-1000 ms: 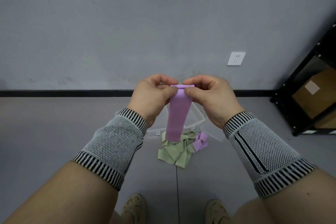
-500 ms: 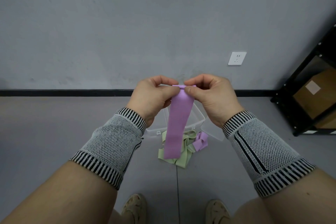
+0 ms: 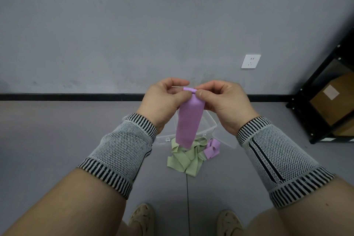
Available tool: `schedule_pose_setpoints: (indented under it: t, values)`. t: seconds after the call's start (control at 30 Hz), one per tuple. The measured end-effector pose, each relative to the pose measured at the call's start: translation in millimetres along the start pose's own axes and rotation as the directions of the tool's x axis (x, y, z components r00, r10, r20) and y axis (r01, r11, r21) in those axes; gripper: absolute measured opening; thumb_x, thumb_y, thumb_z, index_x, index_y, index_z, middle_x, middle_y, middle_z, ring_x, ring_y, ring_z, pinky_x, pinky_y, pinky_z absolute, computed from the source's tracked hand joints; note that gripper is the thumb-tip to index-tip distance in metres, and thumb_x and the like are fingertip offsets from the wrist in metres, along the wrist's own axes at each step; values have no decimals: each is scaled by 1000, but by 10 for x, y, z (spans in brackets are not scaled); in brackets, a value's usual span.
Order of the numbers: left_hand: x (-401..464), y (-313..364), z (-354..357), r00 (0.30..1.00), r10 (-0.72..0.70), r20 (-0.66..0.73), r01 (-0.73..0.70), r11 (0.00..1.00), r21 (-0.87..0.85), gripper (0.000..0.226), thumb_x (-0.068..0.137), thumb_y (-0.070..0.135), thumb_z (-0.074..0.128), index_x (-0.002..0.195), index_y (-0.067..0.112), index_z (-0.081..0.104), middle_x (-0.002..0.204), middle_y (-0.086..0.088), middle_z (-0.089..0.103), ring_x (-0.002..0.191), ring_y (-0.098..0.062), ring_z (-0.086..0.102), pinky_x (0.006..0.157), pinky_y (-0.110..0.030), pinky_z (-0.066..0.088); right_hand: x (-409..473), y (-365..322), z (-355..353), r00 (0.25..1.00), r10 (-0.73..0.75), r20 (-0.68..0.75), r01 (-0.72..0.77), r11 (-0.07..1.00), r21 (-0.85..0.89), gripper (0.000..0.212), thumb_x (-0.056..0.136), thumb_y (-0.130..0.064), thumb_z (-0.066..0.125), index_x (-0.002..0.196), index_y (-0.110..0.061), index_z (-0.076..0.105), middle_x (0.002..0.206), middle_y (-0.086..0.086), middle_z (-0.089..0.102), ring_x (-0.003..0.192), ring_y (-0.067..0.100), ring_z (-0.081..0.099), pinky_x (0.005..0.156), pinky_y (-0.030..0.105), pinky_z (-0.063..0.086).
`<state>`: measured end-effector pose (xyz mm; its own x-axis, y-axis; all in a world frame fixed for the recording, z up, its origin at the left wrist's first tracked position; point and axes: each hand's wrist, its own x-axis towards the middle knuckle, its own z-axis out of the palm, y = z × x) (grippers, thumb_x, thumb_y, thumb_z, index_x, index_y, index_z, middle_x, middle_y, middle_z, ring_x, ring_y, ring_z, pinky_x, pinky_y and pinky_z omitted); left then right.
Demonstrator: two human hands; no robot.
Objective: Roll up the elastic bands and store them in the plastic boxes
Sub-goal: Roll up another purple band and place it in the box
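1. Left hand (image 3: pixel 162 101), centre frame, just left of middle: thumb and fingers pinched on the top left edge of the purple band (image 3: pixel 189 120). Knit wrist sleeve (image 3: pixel 122 151) with striped cuffs covers the forearm below it.
2. Purple band: top end bunched into a small fold or roll between both hands, the rest hanging straight down as a flat strip. Its lower end overlaps the floor pile in the picture; whether it touches the pile, cannot tell.
3. Right hand (image 3: pixel 222 103), just right of middle: thumb and forefinger closed on the band's top right edge, the other fingers curled. Matching sleeve on that forearm (image 3: pixel 275 155).
4. Clear plastic box (image 3: pixel 208 126): on the floor behind the hanging strip, mostly hidden by the hands and band. Open, with what looks like its clear lid (image 3: pixel 226 138) lying just to the right.
5. Loose green bands (image 3: pixel 185 159): tangled heap on the floor, lower centre, just in front of the box.
6. Second purple band (image 3: pixel 211 148): crumpled, touching the right side of the green heap.
7. Two shoes (image 3: pixel 142 216) at the bottom edge, either side of a floor seam.
8. White wall socket (image 3: pixel 251 61) right of centre; black shelf rack (image 3: pixel 325 101) holding a cardboard box at far right.
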<state>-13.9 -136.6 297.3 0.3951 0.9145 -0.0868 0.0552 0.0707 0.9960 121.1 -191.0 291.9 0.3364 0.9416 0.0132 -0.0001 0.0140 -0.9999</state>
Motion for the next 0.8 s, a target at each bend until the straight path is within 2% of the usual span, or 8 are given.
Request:
schedule_pose_setpoints:
  t: [0.07,0.1,0.2,0.37,0.6,0.8]
  values:
    - [4,-13,-3,999,-37,37,34,997,73,19,89,11,57,105,15,67,94,-1,71,82,-7,63,60,-16,44,5,-12,3,999,27,-21,-25,994,104,12,84,5,62,77,-5,66,74,9,67,66,15,64,62,23,53]
    - [4,-19,-4,997,-48,56,43,995,91,20,92,12,54,106,14,68,93,1,71,83,-6,64,59,-14,43,9,-15,2,999,35,-31,-30,991,132,14,83,6,61,76,-5,66,74,9,66,66,14,63,61,22,52]
    - [-7,-8,6,998,-30,52,25,995,96,22,93,8,50,102,10,70,85,5,69,66,5,61,50,-4,39,17,-10,4,998,46,-50,-37,986,165,15,83,8,60,75,-5,64,76,10,64,68,16,62,61,22,52]
    - [-8,5,13,1000,-14,-11,15,997,76,14,86,3,61,97,6,70,77,1,66,53,6,55,46,-6,36,27,1,7,995,52,-87,-36,985,170,14,84,6,61,75,-5,64,79,11,65,70,17,62,61,22,53]
    - [-44,34,2,1000,-6,5,6,995,95,12,83,2,65,82,14,67,70,2,65,50,6,56,45,-6,36,17,-6,14,995,75,-62,-57,966,254,15,86,4,59,74,-4,61,73,4,72,69,16,65,62,24,54]
    - [-56,63,-1,1000,-16,24,15,1000,24,15,85,-3,59,80,9,66,68,1,65,50,3,57,44,-6,36,28,30,28,996,38,-81,-24,986,167,18,79,11,63,74,-6,64,79,13,64,74,23,61,67,28,54]
